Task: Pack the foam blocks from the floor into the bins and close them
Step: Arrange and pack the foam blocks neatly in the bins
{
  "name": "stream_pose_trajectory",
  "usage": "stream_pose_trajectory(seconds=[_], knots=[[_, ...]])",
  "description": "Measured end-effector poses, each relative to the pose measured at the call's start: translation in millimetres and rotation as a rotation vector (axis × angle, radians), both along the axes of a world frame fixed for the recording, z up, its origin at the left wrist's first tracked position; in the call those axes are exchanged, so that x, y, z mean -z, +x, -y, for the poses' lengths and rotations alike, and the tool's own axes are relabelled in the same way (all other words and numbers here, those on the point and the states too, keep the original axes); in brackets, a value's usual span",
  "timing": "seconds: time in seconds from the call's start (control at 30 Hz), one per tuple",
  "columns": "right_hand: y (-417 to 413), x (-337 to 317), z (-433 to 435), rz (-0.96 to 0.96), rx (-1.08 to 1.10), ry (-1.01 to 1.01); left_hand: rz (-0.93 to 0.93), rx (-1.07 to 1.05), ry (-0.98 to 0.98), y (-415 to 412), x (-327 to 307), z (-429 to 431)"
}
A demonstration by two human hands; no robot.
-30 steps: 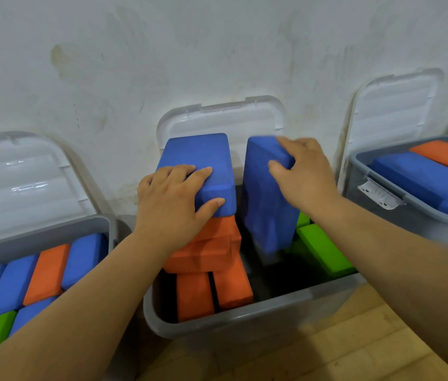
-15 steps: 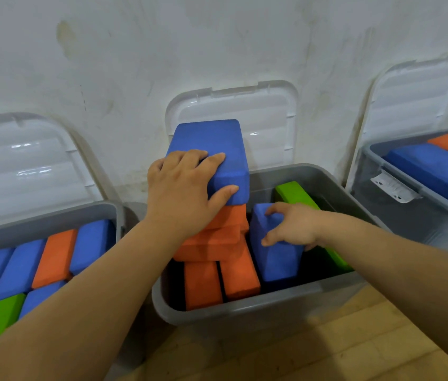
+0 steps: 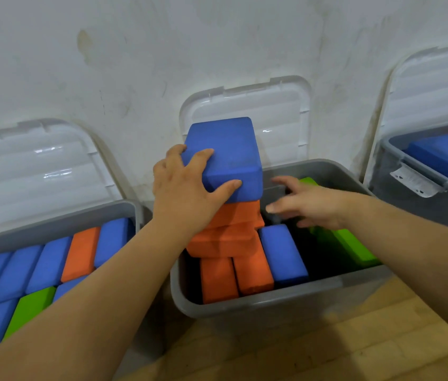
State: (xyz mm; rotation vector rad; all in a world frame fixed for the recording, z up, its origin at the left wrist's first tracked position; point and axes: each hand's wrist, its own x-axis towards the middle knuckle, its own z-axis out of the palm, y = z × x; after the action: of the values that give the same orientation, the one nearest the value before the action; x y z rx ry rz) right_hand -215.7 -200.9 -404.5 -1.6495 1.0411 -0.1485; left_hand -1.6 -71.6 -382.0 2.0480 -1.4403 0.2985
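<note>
The middle grey bin [image 3: 258, 305] stands open, its white lid [image 3: 247, 119] leaning on the wall. My left hand [image 3: 187, 193] grips a blue foam block [image 3: 225, 155] that sits on top of a stack of orange blocks [image 3: 231, 232] in the bin. Beside the stack a second blue block [image 3: 282, 253] stands on edge next to upright orange blocks [image 3: 234, 276]. My right hand [image 3: 305, 204] hovers above it with fingers spread, holding nothing. Green blocks [image 3: 352, 247] lie at the bin's right side.
An open bin [image 3: 52, 229] on the left is packed with blue, orange and green blocks, its lid [image 3: 38, 171] against the wall. Another open bin [image 3: 421, 171] on the right holds blue and orange blocks. Wooden floor [image 3: 341, 347] lies in front.
My right hand lowered the second blue block into the middle bin beside the orange blocks, let it go and lifted away open. My left hand kept its hold on the top blue block.
</note>
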Motion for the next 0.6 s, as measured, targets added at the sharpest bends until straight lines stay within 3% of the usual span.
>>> stream_pose_trajectory(seconds=[0.1,0.23,0.43,0.6], knots=[[15.3,-21.9,-5.8,0.277,0.110,0.113,-0.248,0.007,0.038,-2.3,-2.1,-2.7],[32.8,-35.8,-20.9,0.421,0.132,0.149,-0.235,0.112,-0.032,-10.3,0.9,-2.6],[19.1,-47.8,-2.4,0.676,0.418,-0.135,-0.043,0.226,0.011,-17.8,24.1,-0.5],[4.3,-54.8,-3.0,0.593,0.516,-0.480,0.022,0.247,0.110,-17.5,44.6,6.3]])
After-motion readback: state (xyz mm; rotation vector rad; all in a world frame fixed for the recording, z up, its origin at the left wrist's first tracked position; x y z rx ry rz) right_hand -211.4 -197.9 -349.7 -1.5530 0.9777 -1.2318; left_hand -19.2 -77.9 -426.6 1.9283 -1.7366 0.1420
